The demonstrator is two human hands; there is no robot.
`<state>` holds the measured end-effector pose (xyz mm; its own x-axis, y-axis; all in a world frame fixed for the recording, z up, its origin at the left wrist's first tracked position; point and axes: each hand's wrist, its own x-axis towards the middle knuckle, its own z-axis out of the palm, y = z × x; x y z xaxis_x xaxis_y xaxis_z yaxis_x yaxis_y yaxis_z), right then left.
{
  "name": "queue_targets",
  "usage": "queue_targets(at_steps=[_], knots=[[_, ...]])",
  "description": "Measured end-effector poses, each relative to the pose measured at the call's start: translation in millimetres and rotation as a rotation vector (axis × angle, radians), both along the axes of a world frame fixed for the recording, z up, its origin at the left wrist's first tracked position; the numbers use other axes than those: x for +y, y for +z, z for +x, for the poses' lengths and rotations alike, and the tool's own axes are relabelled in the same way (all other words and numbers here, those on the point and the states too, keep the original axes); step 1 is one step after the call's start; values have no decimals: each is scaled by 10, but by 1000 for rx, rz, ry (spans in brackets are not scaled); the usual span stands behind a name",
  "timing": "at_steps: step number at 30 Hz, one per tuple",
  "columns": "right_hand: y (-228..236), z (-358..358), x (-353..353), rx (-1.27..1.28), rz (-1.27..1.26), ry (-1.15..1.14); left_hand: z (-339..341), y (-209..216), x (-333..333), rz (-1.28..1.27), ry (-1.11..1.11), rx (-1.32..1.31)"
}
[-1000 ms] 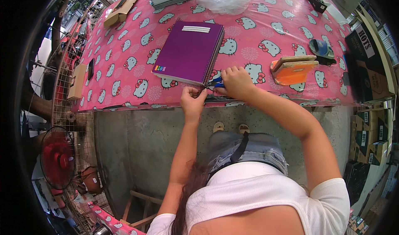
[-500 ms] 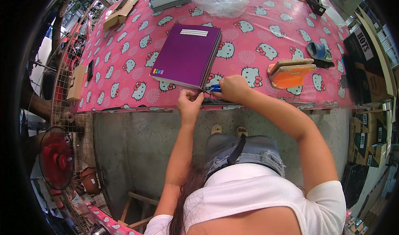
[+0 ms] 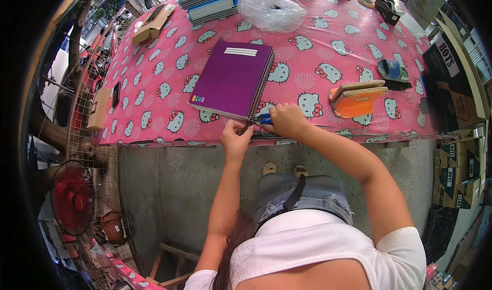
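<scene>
A stack of purple-covered spiral notebooks (image 3: 230, 82), or one thick notebook, lies tilted on the pink table, its dark coil edge (image 3: 260, 91) facing right. At its near right corner my left hand (image 3: 236, 139) is closed, thumb and fingers pinched at the end of the dark coil wire. My right hand (image 3: 288, 121) is wrapped round blue-handled pliers (image 3: 264, 119). Their jaws point left and meet the coil end beside my left fingertips. Whether the jaws are closed on the wire is too small to tell.
An orange-sided wooden holder (image 3: 359, 99) and a blue tape roll (image 3: 392, 69) stand to the right. Farther back are a notebook stack (image 3: 210, 5), a clear plastic bag (image 3: 271, 8) and a tape dispenser (image 3: 387, 8). A phone (image 3: 116, 94) lies left beside a cardboard box (image 3: 98, 109).
The whole scene sits slightly lower in the picture. Both hands stay at the notebook's near right corner, with the pliers still at the coil end.
</scene>
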<state>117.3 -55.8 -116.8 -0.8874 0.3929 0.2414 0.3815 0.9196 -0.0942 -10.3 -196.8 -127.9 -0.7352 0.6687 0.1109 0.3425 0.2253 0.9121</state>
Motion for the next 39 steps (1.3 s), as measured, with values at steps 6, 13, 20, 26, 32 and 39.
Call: queue_targets(at_steps=[6,13,20,26,32,39], knots=[[259,32,25,-290,-266,-62,-66,-87,-58,43,52,-174],[122,103,52,-193,76,-36,-38,-186,-13,16,105,-261],[147,-62,29,-266,53,19,34,-92,18,38,115,-243],[137,38,41,-252,75,-18,45,-78,-27,22,156,-230],[99,27,34,-102,245,5,78,-159,17,18,141,-184],[273,-38,58,-365,-231,-26,-4,-323,28,34,137,-176]])
